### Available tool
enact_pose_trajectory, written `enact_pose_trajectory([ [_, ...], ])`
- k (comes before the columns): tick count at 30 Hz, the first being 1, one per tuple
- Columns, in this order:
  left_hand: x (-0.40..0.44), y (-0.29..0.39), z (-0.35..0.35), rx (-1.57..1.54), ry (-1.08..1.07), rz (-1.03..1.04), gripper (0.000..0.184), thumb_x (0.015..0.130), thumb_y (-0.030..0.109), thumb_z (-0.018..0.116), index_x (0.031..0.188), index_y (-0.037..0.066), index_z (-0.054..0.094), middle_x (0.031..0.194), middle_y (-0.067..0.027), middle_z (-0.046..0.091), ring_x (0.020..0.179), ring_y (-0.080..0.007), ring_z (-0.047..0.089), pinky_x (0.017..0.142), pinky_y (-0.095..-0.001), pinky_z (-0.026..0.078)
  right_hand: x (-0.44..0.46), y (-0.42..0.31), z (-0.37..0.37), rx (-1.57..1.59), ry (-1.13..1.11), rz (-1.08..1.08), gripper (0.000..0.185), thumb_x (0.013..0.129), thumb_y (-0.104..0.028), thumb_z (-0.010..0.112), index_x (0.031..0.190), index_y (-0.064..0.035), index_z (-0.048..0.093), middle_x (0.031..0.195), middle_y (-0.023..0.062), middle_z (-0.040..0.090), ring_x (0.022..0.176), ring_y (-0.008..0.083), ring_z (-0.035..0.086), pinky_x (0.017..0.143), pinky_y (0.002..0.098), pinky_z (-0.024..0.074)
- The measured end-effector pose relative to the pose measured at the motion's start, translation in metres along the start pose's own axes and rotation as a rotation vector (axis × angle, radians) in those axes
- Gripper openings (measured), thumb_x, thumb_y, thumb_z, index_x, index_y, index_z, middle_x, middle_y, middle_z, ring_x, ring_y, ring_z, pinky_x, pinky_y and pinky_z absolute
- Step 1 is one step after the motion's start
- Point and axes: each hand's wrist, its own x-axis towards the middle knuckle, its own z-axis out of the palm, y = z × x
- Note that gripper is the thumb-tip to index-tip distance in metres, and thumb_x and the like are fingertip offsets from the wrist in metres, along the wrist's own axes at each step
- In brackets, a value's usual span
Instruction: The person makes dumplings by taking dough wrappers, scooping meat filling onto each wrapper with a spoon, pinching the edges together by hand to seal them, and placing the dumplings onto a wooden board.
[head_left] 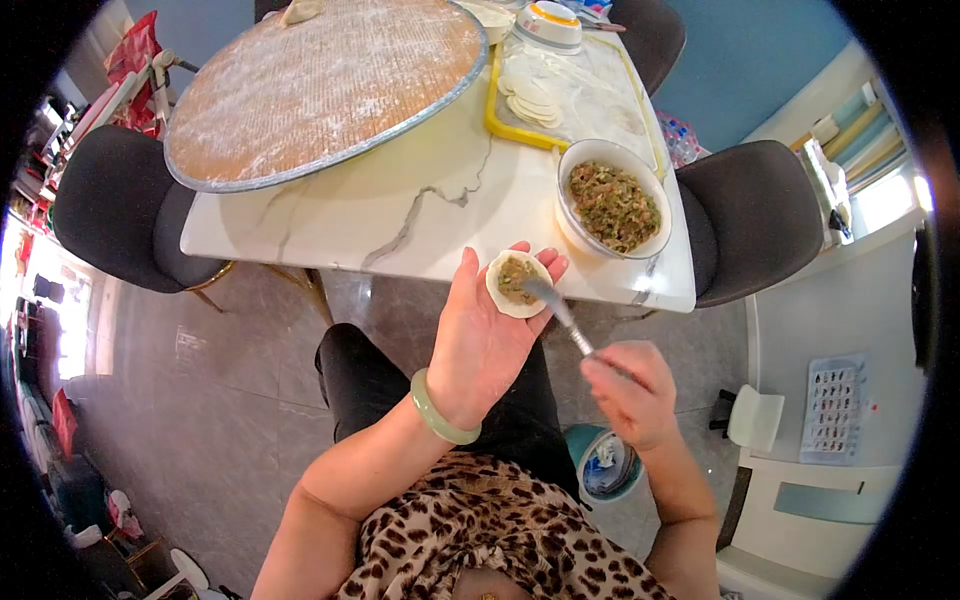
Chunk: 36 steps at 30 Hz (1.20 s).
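A round dough wrapper (498, 295) lies on the fingers of my left hand (485, 345), palm up, with a green bangle (436, 415) on the wrist. Brownish-green filling (516, 279) sits in the middle of the wrapper. My right hand (637, 392) is closed around the handle of a metal utensil (574, 329), whose blurred tip touches the filling. Beyond my hands, a white bowl (653, 243) holds more of the chopped filling, near the table's right corner. Several flat wrappers (532, 100) lie overlapping on a floured board with a yellow edge (522, 132).
A large round floured tray (330, 85) covers the left of the marbled table (400, 225). An upturned white bowl (549, 27) stands at the back. Dark chairs flank the table at left (115, 205) and right (755, 220). A bin (609, 465) stands on the floor beside my lap.
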Motion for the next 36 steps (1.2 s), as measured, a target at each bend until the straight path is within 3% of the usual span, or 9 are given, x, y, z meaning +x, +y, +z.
enact_pose_trajectory([
  [5,0.002,-0.002,0.002,-0.035,-0.006,-0.018,0.052,0.101,0.044,0.027,0.126,0.001,0.044,0.13,-0.0187,0.051,0.125,-0.0316,0.046,0.103,-0.0427,0.038,0.004,0.006,0.003,0.153,0.044,0.174,0.03,0.078,-0.001,0.064,0.107,-0.006,0.067,0.096,0.0085,0.061,0.078,0.0238,0.06,0.067,0.0326,0.0502],
  [9,0.002,0.001,0.005,-0.036,0.029,-0.01,0.051,0.102,0.043,0.027,0.126,0.001,0.044,0.129,-0.019,0.051,0.125,-0.032,0.047,0.103,-0.0421,0.039,0.001,0.004,0.024,0.032,-0.028,0.042,0.034,0.075,-0.002,0.066,0.108,-0.0065,0.066,0.096,0.0085,0.061,0.08,0.0252,0.061,0.068,0.033,0.0506],
  [13,0.007,0.001,-0.001,-0.042,0.036,-0.004,0.052,0.102,0.043,0.028,0.126,0.0,0.043,0.13,-0.0198,0.05,0.126,-0.0323,0.046,0.102,-0.0418,0.04,0.0,0.005,0.015,0.124,-0.017,0.122,0.035,0.072,-0.002,0.069,0.106,-0.0065,0.067,0.096,0.0085,0.062,0.08,0.0258,0.061,0.069,0.0328,0.0507],
  [15,0.007,0.002,-0.002,-0.064,0.027,-0.013,0.052,0.102,0.043,0.028,0.126,0.0,0.043,0.131,-0.0199,0.049,0.126,-0.0324,0.046,0.102,-0.0418,0.04,0.003,0.007,0.002,0.047,0.041,0.118,0.027,0.079,-0.002,0.063,0.105,-0.0032,0.067,0.096,0.0104,0.063,0.08,0.0236,0.062,0.07,0.0318,0.0509],
  [17,0.008,0.003,-0.002,0.005,0.0,-0.006,0.052,0.102,0.043,0.028,0.126,-0.001,0.043,0.13,-0.0209,0.05,0.125,-0.0328,0.046,0.102,-0.0422,0.04,0.006,0.008,-0.008,0.494,0.209,0.424,0.022,0.085,-0.004,0.055,0.104,0.0016,0.067,0.094,0.0132,0.063,0.08,0.0216,0.062,0.071,0.0314,0.0514],
  [21,0.007,0.003,0.002,-0.023,0.017,-0.025,0.052,0.102,0.043,0.027,0.126,0.0,0.043,0.13,-0.0213,0.05,0.124,-0.033,0.047,0.101,-0.0435,0.041,0.009,0.012,-0.009,0.742,0.163,0.544,0.024,0.089,-0.004,0.049,0.104,0.0055,0.065,0.09,0.0141,0.064,0.078,0.019,0.063,0.071,0.0292,0.0515],
  [24,0.005,0.004,0.003,-0.04,-0.017,-0.052,0.052,0.102,0.043,0.027,0.127,0.0,0.042,0.131,-0.0214,0.048,0.124,-0.0328,0.047,0.101,-0.0448,0.041,0.01,0.011,-0.001,0.738,0.129,0.647,0.024,0.089,-0.003,0.048,0.105,0.0058,0.065,0.09,0.0135,0.064,0.08,0.0174,0.063,0.07,0.0276,0.0514],
  [28,0.006,0.004,0.001,0.003,-0.005,-0.052,0.052,0.102,0.042,0.026,0.127,0.0,0.044,0.132,-0.0215,0.048,0.125,-0.0325,0.046,0.102,-0.0454,0.039,0.014,0.009,-0.003,0.673,0.098,0.584,0.024,0.089,-0.002,0.048,0.105,0.0061,0.065,0.089,0.0129,0.064,0.08,0.0166,0.063,0.071,0.0267,0.0513],
  [36,0.003,-0.003,-0.002,0.036,0.002,-0.078,0.052,0.103,0.041,0.024,0.125,0.001,0.046,0.129,-0.0206,0.051,0.125,-0.0315,0.046,0.103,-0.0438,0.039,0.028,0.009,-0.002,0.779,0.207,0.792,0.022,0.091,-0.005,0.049,0.102,0.007,0.065,0.084,0.0118,0.065,0.075,0.016,0.063,0.069,0.0271,0.0515],
])
